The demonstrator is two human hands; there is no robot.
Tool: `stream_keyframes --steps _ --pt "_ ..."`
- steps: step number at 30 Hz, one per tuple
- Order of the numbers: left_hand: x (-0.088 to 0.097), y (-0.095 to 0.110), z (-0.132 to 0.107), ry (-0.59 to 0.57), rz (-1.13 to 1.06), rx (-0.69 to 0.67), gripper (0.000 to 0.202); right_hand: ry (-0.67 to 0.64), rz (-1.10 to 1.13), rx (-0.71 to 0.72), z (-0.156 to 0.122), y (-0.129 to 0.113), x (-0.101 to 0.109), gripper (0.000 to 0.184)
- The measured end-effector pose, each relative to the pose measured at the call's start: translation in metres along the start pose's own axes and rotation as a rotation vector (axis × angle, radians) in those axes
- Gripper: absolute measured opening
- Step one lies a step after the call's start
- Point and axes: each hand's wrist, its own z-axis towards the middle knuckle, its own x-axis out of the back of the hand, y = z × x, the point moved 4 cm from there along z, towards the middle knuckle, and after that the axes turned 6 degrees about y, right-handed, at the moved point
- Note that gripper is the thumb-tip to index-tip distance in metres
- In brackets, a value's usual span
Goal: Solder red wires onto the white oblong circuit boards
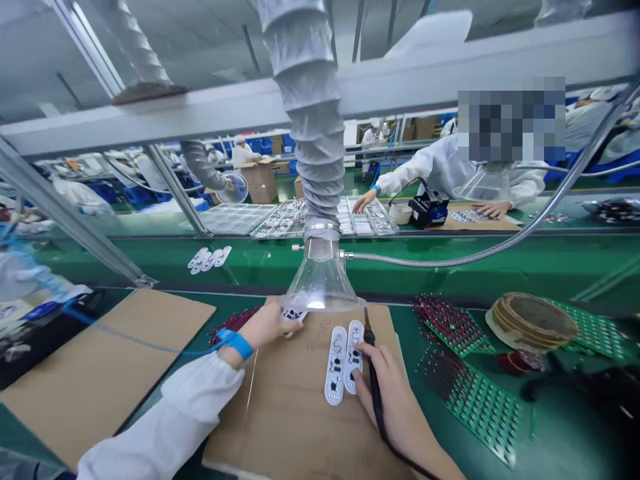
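Observation:
My left hand [265, 325], with a blue wrist strap [235, 343] on its wrist, grips a small white circuit board [293, 314] just below the clear fume hood [320, 280]. My right hand [395, 407] holds a black soldering iron [373, 353], its tip pointing up beside the boards and away from my palm. Two oblong white circuit boards [336, 365] lie side by side on a brown cardboard sheet [300, 413], close to my right fingers. The hood partly covers the far end of the cardboard.
Green panels studded with red-leaded components [475, 407] lie to the right, beside a round tan roll [530, 320]. Another cardboard sheet [105, 373] lies left. Across a green conveyor [450, 263], a co-worker's hands [365, 202] work near trays of boards [367, 219].

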Motion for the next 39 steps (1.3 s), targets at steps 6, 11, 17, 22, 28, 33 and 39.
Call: stream_keyframes --steps 6,11,17,22,28,33,39 --pt "-0.019 0.003 -0.057 -0.111 -0.105 0.072 0.044 -0.117 -0.025 -0.025 0.002 -0.009 0.000 0.034" --pt "-0.022 0.008 -0.080 -0.121 -0.103 -0.011 0.026 -0.165 -0.049 -0.014 0.000 -0.014 -0.003 0.044" --pt "-0.028 0.022 -0.093 -0.173 -0.117 -0.018 0.025 -0.168 -0.027 -0.032 0.000 -0.014 -0.005 0.046" --pt "-0.030 0.022 -0.081 -0.177 -0.134 -0.040 0.029 -0.131 -0.036 -0.021 0.003 -0.012 -0.007 0.040" --pt "-0.037 0.026 -0.073 -0.098 -0.088 -0.044 0.027 -0.094 -0.021 -0.007 0.004 -0.013 -0.008 0.040" --pt "-0.041 0.033 -0.077 -0.087 -0.062 -0.074 0.022 -0.097 -0.007 0.012 0.004 -0.015 -0.005 0.041" --pt "-0.025 0.039 -0.094 -0.095 -0.369 -0.116 0.018 -0.036 0.018 0.051 0.002 -0.021 0.003 0.042"
